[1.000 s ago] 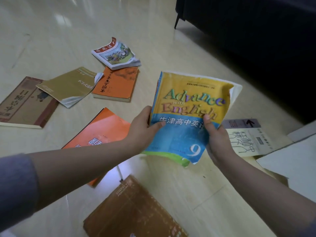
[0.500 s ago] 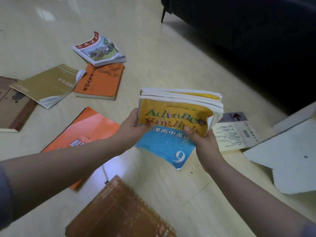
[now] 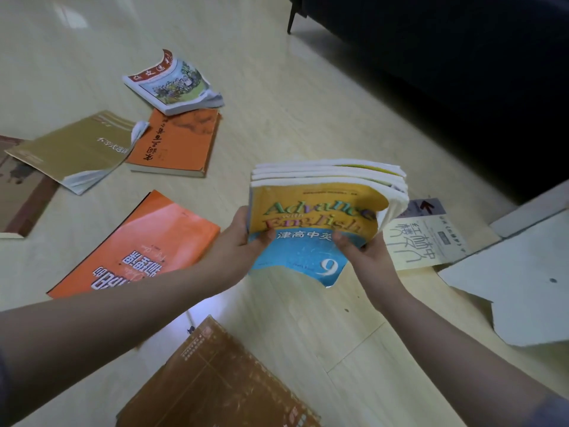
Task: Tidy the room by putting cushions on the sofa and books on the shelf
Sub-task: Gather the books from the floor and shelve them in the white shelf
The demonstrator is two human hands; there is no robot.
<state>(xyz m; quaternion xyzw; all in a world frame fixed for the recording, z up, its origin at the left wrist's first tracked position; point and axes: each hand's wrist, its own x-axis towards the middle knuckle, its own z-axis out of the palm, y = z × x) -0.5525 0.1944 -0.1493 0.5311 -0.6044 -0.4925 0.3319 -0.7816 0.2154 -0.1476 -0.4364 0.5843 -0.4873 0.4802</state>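
I hold a small stack of soft-cover books [image 3: 320,211] above the floor; the front one is yellow and blue and reads "Advance with English 9". My left hand [image 3: 243,238] grips the stack's left edge, thumb on the cover. My right hand [image 3: 360,251] grips its lower right part, thumb on the cover. Several more books lie on the floor: a large orange one [image 3: 138,241], a smaller orange one [image 3: 178,143], an olive one [image 3: 77,149], a red-and-white illustrated one [image 3: 172,81], a brown one [image 3: 221,380] and a cream one [image 3: 428,238].
A dark sofa [image 3: 462,72] fills the upper right, one thin leg [image 3: 292,20] standing on the pale floor. Flat pale cardboard [image 3: 529,282] lies at the right. A dark brown book [image 3: 18,192] lies at the left edge.
The stack has tipped from upright towards flat, so its page edges now show. Both hands keep their grip.
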